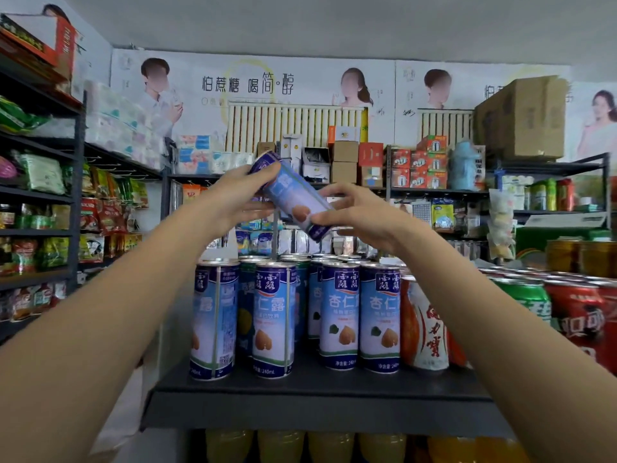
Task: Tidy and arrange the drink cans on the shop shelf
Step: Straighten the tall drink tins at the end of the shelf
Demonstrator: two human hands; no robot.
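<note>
Both hands are raised above the shelf and share one tall blue-and-white drink can with a peach picture [289,195], which is tilted, its top end up and to the left, its base down and to the right; the left hand [233,198] has its fingers [263,172] curled round the upper end of the can, thumb underneath; the right hand [359,213] has its fingers [329,218] wrapped about the lower end, near the dark blue base band; so both sets of fingers are narrow and holding that can, which is in the air and touches nothing else; directly below the fingers stands a group of upright blue-and-white cans of the same kind [309,315] on the dark grey metal shelf board [317,396], four in the front row with more behind them, and between the second and third front cans there is a gap through which a can further back shows; just right of that group, below and right of the right fingers, stands an orange-and-white can with red characters [425,325], touching or nearly touching the last blue can; further right are a green can [524,302] and red cans [581,315]; under the shelf board a row of yellow drink bottles [300,446] shows; well beyond the fingers, dark racks carry snack packets [100,212] on the left and small boxes [420,168] behind, with a large brown cardboard carton [524,118] up at the right.
</note>
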